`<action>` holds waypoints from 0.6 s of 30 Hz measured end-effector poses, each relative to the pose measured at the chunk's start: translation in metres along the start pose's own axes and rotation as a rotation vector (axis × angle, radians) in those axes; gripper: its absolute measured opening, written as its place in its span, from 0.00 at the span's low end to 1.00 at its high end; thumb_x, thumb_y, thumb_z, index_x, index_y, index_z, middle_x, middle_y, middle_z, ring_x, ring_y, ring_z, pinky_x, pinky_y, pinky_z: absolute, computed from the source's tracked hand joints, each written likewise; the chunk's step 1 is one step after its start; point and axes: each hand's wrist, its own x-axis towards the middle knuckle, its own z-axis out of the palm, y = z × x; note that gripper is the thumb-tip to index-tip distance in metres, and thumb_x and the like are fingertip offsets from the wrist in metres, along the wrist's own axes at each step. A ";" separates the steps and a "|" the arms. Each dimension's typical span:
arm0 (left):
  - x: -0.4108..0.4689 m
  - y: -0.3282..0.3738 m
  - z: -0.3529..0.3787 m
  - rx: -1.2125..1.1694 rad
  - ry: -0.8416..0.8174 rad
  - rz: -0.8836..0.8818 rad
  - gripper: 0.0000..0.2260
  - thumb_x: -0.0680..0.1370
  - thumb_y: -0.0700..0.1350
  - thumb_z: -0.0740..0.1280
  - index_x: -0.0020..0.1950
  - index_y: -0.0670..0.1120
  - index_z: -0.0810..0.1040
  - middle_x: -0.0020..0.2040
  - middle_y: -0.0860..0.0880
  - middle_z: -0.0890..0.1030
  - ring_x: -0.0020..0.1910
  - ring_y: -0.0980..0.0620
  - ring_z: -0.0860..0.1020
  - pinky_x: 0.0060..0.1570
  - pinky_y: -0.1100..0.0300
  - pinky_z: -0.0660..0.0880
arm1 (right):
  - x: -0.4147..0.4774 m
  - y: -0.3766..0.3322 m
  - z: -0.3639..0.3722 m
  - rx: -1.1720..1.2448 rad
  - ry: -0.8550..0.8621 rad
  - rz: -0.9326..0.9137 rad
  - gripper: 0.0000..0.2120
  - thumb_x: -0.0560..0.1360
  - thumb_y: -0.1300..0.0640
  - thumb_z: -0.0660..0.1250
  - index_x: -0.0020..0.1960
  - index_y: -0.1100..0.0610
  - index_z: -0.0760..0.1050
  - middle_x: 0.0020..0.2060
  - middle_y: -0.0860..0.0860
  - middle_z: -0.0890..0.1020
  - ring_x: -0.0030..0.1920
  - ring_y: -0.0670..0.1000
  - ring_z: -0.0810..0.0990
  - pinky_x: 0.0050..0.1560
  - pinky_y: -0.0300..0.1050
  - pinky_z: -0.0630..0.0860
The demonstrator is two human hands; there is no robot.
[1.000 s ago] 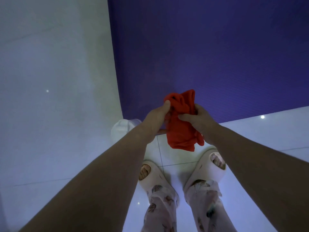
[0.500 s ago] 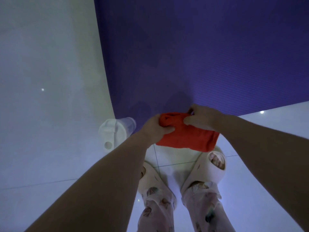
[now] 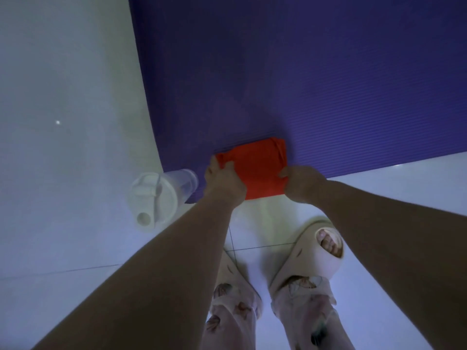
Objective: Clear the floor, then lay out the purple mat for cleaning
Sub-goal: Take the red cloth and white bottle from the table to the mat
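The purple mat lies flat on the white tiled floor and fills the upper right of the head view. A red cloth, folded into a flat square, is held low over the mat's near edge. My left hand pinches its left side. The cloth's right lower corner is gripped by my right hand. Both arms reach down from the bottom of the frame.
A clear plastic bottle with a white lid lies on its side on the floor, touching the mat's near left corner. My feet in pale slippers stand on the tiles just before the mat.
The cloth went from a crumpled bunch held up to a flat folded square. Both hands have lowered it toward the mat's near edge.
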 end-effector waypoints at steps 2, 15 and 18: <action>-0.003 0.003 -0.006 -0.092 0.105 -0.121 0.26 0.75 0.39 0.63 0.72 0.42 0.61 0.75 0.39 0.58 0.72 0.38 0.63 0.70 0.49 0.60 | 0.002 0.001 0.007 0.252 0.101 0.165 0.23 0.75 0.61 0.63 0.69 0.58 0.66 0.67 0.59 0.73 0.67 0.60 0.71 0.67 0.48 0.67; 0.042 -0.016 0.036 -0.866 0.009 -0.499 0.22 0.78 0.51 0.62 0.68 0.43 0.63 0.67 0.41 0.70 0.64 0.36 0.72 0.60 0.37 0.73 | 0.038 -0.001 0.038 1.342 -0.045 0.452 0.24 0.78 0.52 0.64 0.71 0.55 0.64 0.69 0.54 0.70 0.68 0.57 0.69 0.62 0.59 0.69; 0.037 -0.019 0.034 -0.838 0.222 -0.348 0.08 0.76 0.47 0.60 0.52 0.45 0.68 0.55 0.40 0.77 0.54 0.39 0.78 0.55 0.42 0.76 | 0.034 -0.010 0.031 1.354 0.134 0.395 0.05 0.73 0.55 0.66 0.48 0.54 0.76 0.54 0.55 0.80 0.53 0.55 0.77 0.55 0.53 0.73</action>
